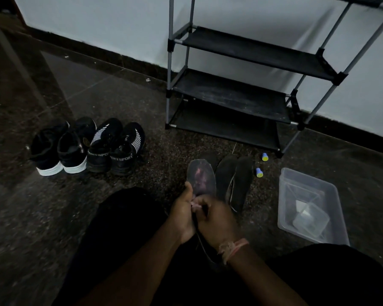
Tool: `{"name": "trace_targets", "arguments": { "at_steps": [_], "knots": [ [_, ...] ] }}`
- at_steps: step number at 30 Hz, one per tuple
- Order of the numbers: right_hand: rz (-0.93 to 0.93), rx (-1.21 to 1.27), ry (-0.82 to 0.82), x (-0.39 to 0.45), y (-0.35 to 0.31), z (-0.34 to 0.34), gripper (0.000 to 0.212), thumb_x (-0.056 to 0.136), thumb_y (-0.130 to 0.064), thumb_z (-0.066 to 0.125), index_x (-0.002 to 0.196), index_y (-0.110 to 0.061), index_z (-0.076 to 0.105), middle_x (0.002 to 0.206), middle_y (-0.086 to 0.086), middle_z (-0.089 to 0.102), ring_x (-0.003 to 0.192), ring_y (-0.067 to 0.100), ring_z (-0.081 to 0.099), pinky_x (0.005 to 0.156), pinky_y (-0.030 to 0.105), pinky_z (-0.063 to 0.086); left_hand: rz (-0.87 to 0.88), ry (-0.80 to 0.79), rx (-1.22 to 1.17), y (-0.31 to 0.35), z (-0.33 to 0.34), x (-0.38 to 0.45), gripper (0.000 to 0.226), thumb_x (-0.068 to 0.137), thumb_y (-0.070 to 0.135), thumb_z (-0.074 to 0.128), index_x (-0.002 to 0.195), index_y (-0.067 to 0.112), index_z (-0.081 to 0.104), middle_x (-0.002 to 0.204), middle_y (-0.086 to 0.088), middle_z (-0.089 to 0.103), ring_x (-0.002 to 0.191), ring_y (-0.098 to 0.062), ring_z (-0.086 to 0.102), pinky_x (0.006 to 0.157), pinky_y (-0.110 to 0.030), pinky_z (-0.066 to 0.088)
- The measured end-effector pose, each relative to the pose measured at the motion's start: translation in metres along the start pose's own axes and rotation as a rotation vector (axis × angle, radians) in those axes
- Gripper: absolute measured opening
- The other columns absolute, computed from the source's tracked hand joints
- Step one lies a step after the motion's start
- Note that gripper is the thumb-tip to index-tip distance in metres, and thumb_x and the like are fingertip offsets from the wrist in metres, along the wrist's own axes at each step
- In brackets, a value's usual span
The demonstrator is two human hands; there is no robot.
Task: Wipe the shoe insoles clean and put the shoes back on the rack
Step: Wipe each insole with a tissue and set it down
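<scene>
Both hands, left hand (182,214) and right hand (217,219), curl their fingers around the worn insole (201,180); hard rubbing could bend it toward the rack (230,100) at twelve o'clock.

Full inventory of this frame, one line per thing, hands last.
shoe rack: 1, black shelves on grey poles, against the wall, no shoes on it
white-soled shoes: 2, black, on the floor at left
SPORT shoes: 2, black with white stripes, right of the first pair
held insole: 1, grey, worn purple patch, upright
loose insoles: about 3, dark, on the floor behind it
small caps: 2, blue and yellow, near the rack foot
plastic tub: 1, clear, at right, smaller clear container inside
left hand: grips the insole
right hand: curled at the insole's lower end; blurred
</scene>
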State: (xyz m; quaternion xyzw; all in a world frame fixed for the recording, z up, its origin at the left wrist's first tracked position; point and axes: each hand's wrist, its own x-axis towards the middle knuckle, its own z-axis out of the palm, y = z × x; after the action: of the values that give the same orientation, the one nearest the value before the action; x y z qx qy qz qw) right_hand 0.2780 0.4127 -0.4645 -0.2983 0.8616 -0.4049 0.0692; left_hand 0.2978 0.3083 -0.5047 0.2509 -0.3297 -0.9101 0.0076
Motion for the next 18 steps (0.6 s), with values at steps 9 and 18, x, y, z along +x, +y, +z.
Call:
{"name": "trace_targets", "arguments": {
  "at_steps": [9, 18],
  "knots": [
    [0.039, -0.073, 0.311, 0.031, 0.017, -0.021, 0.019, 0.087, -0.003, 0.060, 0.090, -0.014, 0.075, 0.091, 0.006, 0.073, 0.089, 0.020, 0.067, 0.081, 0.031, 0.053, -0.106, -0.126, -0.039, -0.011, 0.005, -0.004, 0.065, 0.103, 0.058, 0.026, 0.139, 0.014, 0.058, 0.138, -0.013, 0.063, 0.124, -0.026, 0.063, 0.104, -0.041, 0.048],
    [0.001, -0.037, 0.266, 0.025, 0.013, -0.012, 0.016, 0.086, -0.004, 0.064, 0.084, -0.015, 0.076, 0.087, 0.001, 0.074, 0.084, 0.016, 0.067, 0.074, 0.030, 0.054, -0.020, -0.062, -0.050, -0.008, 0.007, 0.001, 0.057, 0.106, 0.051, 0.028, 0.127, 0.014, 0.066, 0.134, -0.012, 0.066, 0.119, -0.022, 0.066, 0.102, -0.039, 0.048]
  ]
}}
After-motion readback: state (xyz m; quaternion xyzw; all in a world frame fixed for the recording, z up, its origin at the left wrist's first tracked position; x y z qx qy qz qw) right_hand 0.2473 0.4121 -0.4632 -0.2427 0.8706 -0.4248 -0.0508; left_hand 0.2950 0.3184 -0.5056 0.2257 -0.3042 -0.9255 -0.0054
